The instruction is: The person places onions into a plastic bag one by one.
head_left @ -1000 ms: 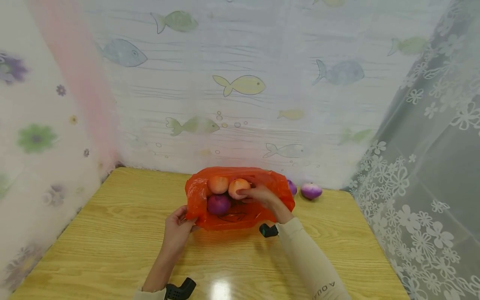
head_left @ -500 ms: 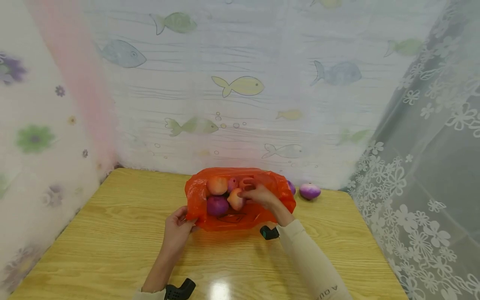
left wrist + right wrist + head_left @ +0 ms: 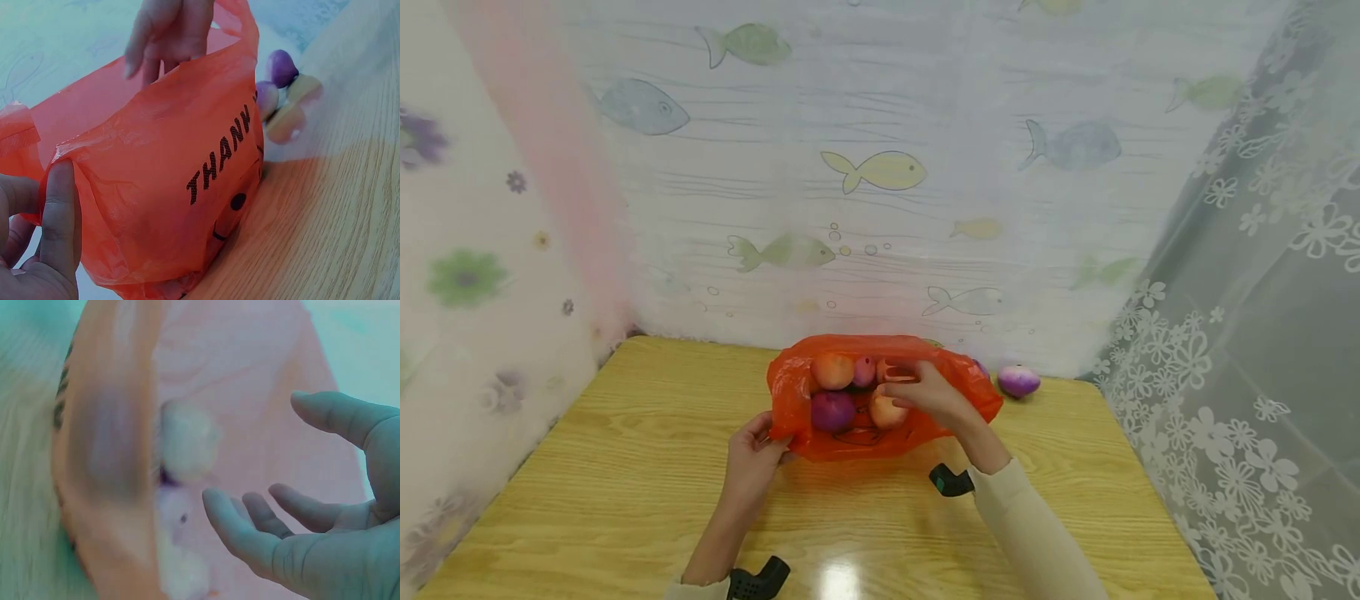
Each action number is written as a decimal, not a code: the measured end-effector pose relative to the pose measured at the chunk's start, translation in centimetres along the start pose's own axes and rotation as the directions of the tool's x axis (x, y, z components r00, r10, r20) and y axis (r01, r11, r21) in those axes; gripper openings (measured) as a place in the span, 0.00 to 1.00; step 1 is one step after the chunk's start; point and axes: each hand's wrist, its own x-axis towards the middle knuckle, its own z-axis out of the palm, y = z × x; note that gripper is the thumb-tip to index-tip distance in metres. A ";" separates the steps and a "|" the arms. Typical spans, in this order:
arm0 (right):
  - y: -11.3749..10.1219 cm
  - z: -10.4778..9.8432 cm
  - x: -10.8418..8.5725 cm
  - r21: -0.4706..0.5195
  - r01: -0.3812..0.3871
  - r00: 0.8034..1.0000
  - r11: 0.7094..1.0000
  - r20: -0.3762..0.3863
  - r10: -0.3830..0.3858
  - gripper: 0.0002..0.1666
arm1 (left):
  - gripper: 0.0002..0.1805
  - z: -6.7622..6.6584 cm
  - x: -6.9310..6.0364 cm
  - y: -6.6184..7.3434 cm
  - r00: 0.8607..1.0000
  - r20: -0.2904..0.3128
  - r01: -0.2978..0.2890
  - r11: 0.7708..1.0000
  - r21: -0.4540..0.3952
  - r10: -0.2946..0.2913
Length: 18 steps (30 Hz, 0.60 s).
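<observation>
My left hand (image 3: 751,457) pinches the left rim of a thin orange-red plastic bag (image 3: 793,400), the edge caught between thumb and fingers. Black letters reading "THANK" mark the bag's side in the left wrist view. Inside lie a peach-coloured round fruit (image 3: 832,372), a small pink one (image 3: 864,372), a dark purple round one (image 3: 832,411) and another pale orange fruit (image 3: 886,410). Over the bag's mouth is my right hand (image 3: 934,395), fingers spread. The right wrist view shows nothing between its thumb and fingers. Part of the contents is hidden beneath that hand.
A purple and white rounded vegetable or fruit (image 3: 1018,381) lies right of the bag on the wooden table (image 3: 647,450). The left wrist view shows several purple and brownish pieces (image 3: 282,67) beside the bag. A fish-patterned curtain (image 3: 880,275) hangs behind the table.
My right hand has released the pale orange fruit, which now lies lower in the bag, and has shifted slightly right. The small pink fruit has come into view. My left hand stays on the rim.
</observation>
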 end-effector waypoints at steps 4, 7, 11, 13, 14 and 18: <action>-1.4 -0.2 -2.4 0.062 0.048 0.997 0.997 0.063 -0.052 0.36 | 0.19 0.0 0.0 -0.1 1.000 -0.001 0.005 1.000 0.008 -0.005; -3.0 -0.5 -4.7 0.087 0.102 0.988 0.991 0.104 -0.111 0.35 | 0.19 0.0 0.0 -0.2 1.000 0.000 0.002 1.000 0.018 -0.002; -4.9 -1.6 -7.7 0.115 0.195 0.973 0.974 0.103 -0.206 0.36 | 0.18 0.0 0.1 -0.3 1.000 0.005 -0.001 1.000 0.025 0.001; -5.4 -2.6 -8.8 0.119 0.250 0.962 0.961 0.080 -0.260 0.35 | 0.18 0.0 0.1 -0.4 1.000 0.009 0.000 1.000 0.029 0.000; -5.4 -3.2 -9.3 0.116 0.276 0.957 0.954 0.062 -0.285 0.34 | 0.18 0.0 0.1 -0.4 1.000 0.009 -0.001 1.000 0.029 0.000; -4.6 -5.8 -10.4 0.092 0.349 0.937 0.933 -0.048 -0.346 0.29 | 0.18 0.1 0.1 -0.5 1.000 0.007 -0.001 1.000 0.025 0.000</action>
